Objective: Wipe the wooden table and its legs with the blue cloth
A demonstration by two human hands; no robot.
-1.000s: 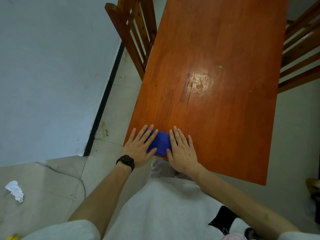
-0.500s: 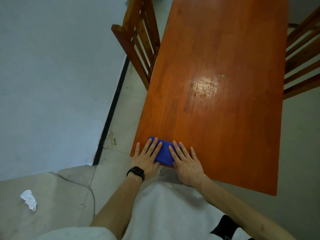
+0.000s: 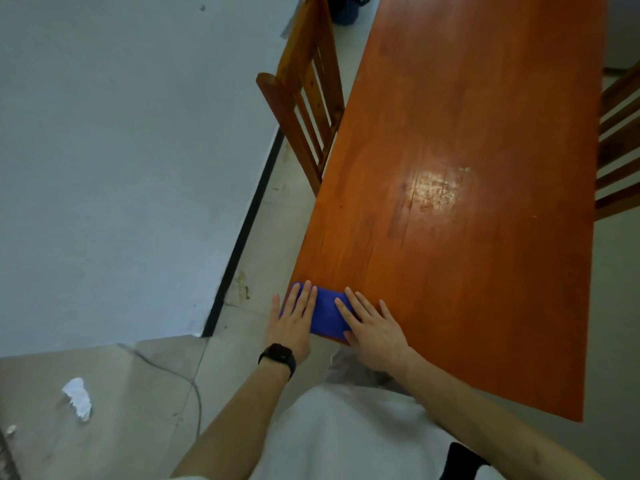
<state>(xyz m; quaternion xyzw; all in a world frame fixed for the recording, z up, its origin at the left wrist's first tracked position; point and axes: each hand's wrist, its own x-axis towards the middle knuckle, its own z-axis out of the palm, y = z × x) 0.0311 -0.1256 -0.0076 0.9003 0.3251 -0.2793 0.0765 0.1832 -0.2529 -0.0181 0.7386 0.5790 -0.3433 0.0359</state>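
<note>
— At the near left corner of the table (image 3: 467,168): blue cloth (image 3: 327,315), lying flat on the wood, right up to the edge.

— And the hands?

— Left hand (image 3: 292,323) and right hand (image 3: 372,327) both pressing down on the cloth. Fingers straight, not curled round it. Side by side, a little apart, with a strip of blue showing between.

— Anything hidden?

— Plenty. Much of the cloth covered by fingers. Table legs out of sight under the top. Far end of the table cut off at the top of the picture. Right chair (image 3: 620,140) cut off too, only some slats showing. Dark blue thing (image 3: 346,8) on the floor far off, half cut off, too hard to tell what.

— Now the counting?

— One table. One cloth. Two hands. Two chairs, with the left chair (image 3: 304,109) close beside the table. One black watch (image 3: 278,356) on the left wrist. One thin cable (image 3: 194,403) on the floor. One crumpled white scrap (image 3: 78,398) near the cable, plus one tiny white bit (image 3: 10,429) by the left edge of the picture.
</note>
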